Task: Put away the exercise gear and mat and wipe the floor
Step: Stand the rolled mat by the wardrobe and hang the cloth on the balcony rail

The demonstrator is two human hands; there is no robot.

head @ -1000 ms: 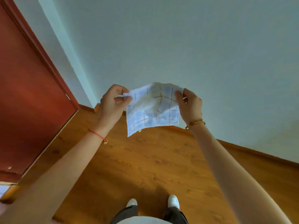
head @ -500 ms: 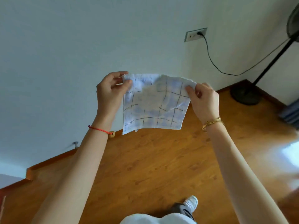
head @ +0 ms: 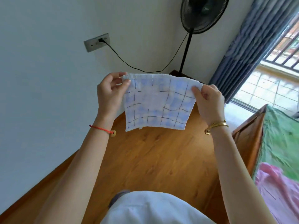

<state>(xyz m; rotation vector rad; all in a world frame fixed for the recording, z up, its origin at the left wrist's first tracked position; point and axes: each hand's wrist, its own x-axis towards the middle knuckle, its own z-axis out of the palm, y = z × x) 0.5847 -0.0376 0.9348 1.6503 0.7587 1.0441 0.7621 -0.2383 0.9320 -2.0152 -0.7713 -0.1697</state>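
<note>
A small white-and-blue checked cloth with dark grid lines hangs spread out in front of me, above the wooden floor. My left hand pinches its upper left corner. My right hand pinches its upper right corner. The cloth is stretched flat between both hands at chest height. No exercise gear or mat shows in the view.
A black standing fan stands in the far corner, its cord running to a wall socket. Blue curtains hang by a balcony door. A wooden bed frame with green and pink bedding lies to the right.
My view has swung to the right, from the red door to the fan corner and the bed. Both hands keep holding the cloth spread out, now a little wider.
</note>
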